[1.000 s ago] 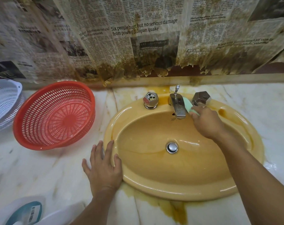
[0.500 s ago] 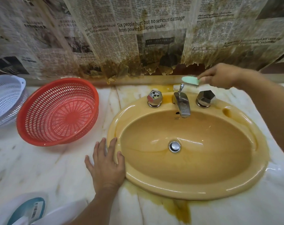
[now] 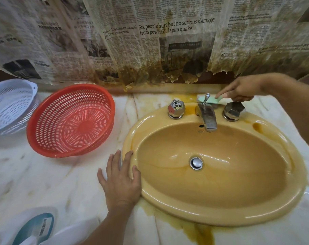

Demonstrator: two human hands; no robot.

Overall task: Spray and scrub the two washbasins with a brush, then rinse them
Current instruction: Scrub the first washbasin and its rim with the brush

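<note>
Behind the tap of a stained yellow basin (image 3: 220, 219), a person's right hand (image 3: 242, 91) grips a small green brush (image 3: 214, 100). The index finger lies straight along its back and the other fingers curl round the handle. The brush lies crosswise on the back ledge, its long axis running left to right. Its head points left past the spout (image 3: 208, 119) and the handle end sits in the hand, just above the right knob (image 3: 233, 109). Whether the bristles touch the ledge cannot be told.

The left hand (image 3: 121, 181) rests flat with fingers apart, holding nothing. It straddles the basin's left rim and the marble tabletop (image 3: 44, 174).

The scrub appears to be at the ledge behind the tap, with rinsing not yet done, as brown streaks mark the rim and run down the tabletop in front. The bowl lies toward the person from the brush, with the spout between. The right hand is by far the nearer and would have to bring the brush round the spout to reach it.

A red basket (image 3: 70, 121) and a white basket (image 3: 8, 105) sit to the left, below stained newspaper (image 3: 167, 41) on the wall. No second basin is in view.
</note>
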